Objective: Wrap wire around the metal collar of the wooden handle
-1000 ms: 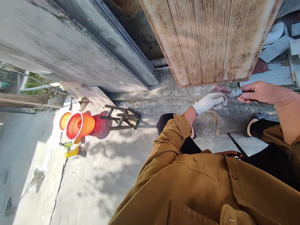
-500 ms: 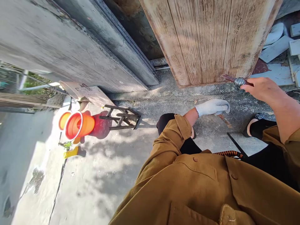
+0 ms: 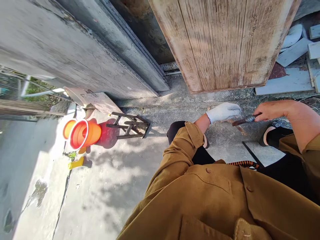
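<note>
My left hand [image 3: 225, 112], in a white knit glove, is low over the concrete with its fingers curled closed. Whatever it grips is mostly hidden; a thin brownish bit shows below the fingers. My bare right hand [image 3: 268, 110] is wrapped around a short brown wooden stick [image 3: 237, 122] bound with wire in the middle. The stick points left, its free end just below and right of the glove. Beneath it on the ground lies a small brown strip [image 3: 242, 130]. The upright wooden panel [image 3: 220, 43], with worn, streaky boards, stands beyond both hands.
To the left are a dark wooden stool [image 3: 130, 125], orange buckets [image 3: 93, 133] and a yellow object [image 3: 76, 163] on the concrete. White boards [image 3: 287, 81] are piled at right. A dark bar [image 3: 252, 154] lies between my feet. A concrete wall [image 3: 82, 50] rises at upper left.
My right hand has come down and left with the wire-bound stick, from the panel's lower edge to beside the glove. My left hand has shifted slightly left and up.
</note>
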